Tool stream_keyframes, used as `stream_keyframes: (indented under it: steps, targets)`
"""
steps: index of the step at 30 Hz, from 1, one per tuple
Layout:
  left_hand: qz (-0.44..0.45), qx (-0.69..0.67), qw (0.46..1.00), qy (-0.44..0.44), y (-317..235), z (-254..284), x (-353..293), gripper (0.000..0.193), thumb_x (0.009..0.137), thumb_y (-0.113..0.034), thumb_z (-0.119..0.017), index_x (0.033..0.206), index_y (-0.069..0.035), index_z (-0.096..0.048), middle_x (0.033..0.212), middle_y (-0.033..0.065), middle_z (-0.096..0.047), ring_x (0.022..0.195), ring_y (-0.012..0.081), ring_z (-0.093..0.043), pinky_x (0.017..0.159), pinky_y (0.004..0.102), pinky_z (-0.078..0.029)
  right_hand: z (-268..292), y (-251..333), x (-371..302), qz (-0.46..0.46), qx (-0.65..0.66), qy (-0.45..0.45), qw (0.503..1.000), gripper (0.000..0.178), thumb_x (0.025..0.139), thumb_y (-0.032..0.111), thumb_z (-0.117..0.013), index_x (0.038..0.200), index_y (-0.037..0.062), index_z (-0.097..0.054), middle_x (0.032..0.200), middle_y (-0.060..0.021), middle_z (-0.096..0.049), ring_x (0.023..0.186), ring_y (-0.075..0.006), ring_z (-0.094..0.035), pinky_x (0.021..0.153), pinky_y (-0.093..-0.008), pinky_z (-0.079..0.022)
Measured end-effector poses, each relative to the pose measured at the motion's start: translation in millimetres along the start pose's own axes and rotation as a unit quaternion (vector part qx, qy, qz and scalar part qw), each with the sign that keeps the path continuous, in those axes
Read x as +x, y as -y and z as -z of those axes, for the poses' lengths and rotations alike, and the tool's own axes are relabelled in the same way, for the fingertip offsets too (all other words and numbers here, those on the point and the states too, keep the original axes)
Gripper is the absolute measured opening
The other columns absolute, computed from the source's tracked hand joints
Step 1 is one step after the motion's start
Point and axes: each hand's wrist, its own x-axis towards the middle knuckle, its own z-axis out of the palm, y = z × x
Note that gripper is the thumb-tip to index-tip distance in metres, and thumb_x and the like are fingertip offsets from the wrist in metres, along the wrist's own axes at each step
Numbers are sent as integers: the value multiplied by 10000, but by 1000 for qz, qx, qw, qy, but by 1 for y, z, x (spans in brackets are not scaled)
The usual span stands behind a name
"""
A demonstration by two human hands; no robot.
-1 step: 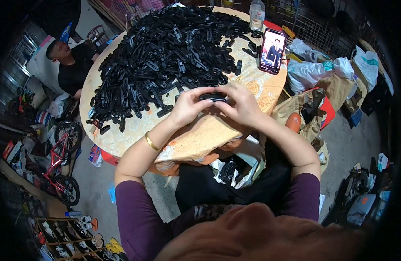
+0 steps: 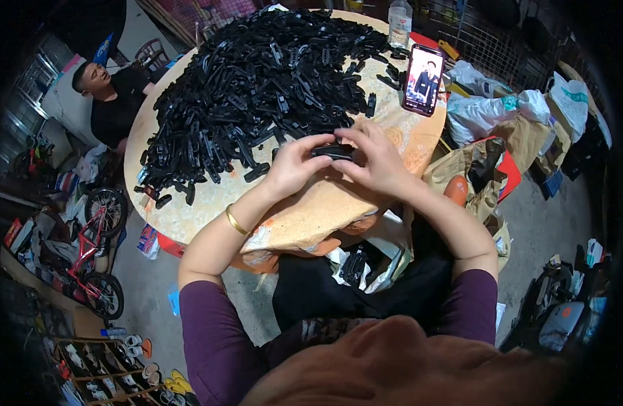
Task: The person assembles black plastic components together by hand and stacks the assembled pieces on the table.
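Note:
A small, long black plastic part (image 2: 333, 153) is held level between both hands, just over the near side of the round table. My left hand (image 2: 294, 164) closes on its left end with thumb and fingers. My right hand (image 2: 377, 160) pinches the right end, thumb below and index finger above. Beyond my fingers lies a large heap of similar black plastic parts (image 2: 257, 88), spread over most of the tabletop. Some loose parts (image 2: 257, 172) lie close to my left hand. What exactly the held part is cannot be made out.
A patterned cloth covers the round table (image 2: 291, 227). A phone (image 2: 423, 80) stands upright at its right, near a clear bottle (image 2: 399, 26). An open bag (image 2: 386, 271) with black parts sits at my lap. A person (image 2: 108, 101) sits left; bags (image 2: 487, 115) stand right.
My right hand's fingers have shifted slightly on the black plastic part, and its index finger sits a little higher. The person at the left has turned their head a bit.

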Motion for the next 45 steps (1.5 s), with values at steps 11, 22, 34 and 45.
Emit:
stream_keyframes:
  steps: [11,22,34,45]
  targets:
    - [-221,282,933,-19,-6,-3,-10,399,801,-56,-603,1182,17,-514,1034,127,-624,910,152,-598,816,299,-481,14,0,-1,-106,108,120,981,303,712,225,-706,928,17,-661,818,-170,-648,734,-286,-637,650,-343,-497]
    - [-123,487,847,-173,10,57,16,230,768,-137,-627,948,6,-635,956,139,-567,882,290,-531,808,354,-433,49,9,3,-69,173,592,784,243,751,240,-695,881,36,-667,813,-72,-657,719,-169,-609,658,-290,-463]
    - [-47,655,724,-211,33,66,17,141,695,-94,-644,803,-16,-599,872,132,-551,927,309,-490,742,399,-429,7,-34,-1,-10,-94,101,990,198,779,83,-576,964,22,-612,955,-137,-597,867,-316,-568,760,-384,-469]
    - [-48,51,983,-168,8,31,15,154,872,-145,-564,958,-22,-529,706,1,-535,559,65,-507,503,199,-433,-15,-44,7,54,-114,86,988,226,753,204,-647,921,53,-634,889,-107,-559,836,-264,-530,746,-353,-448]
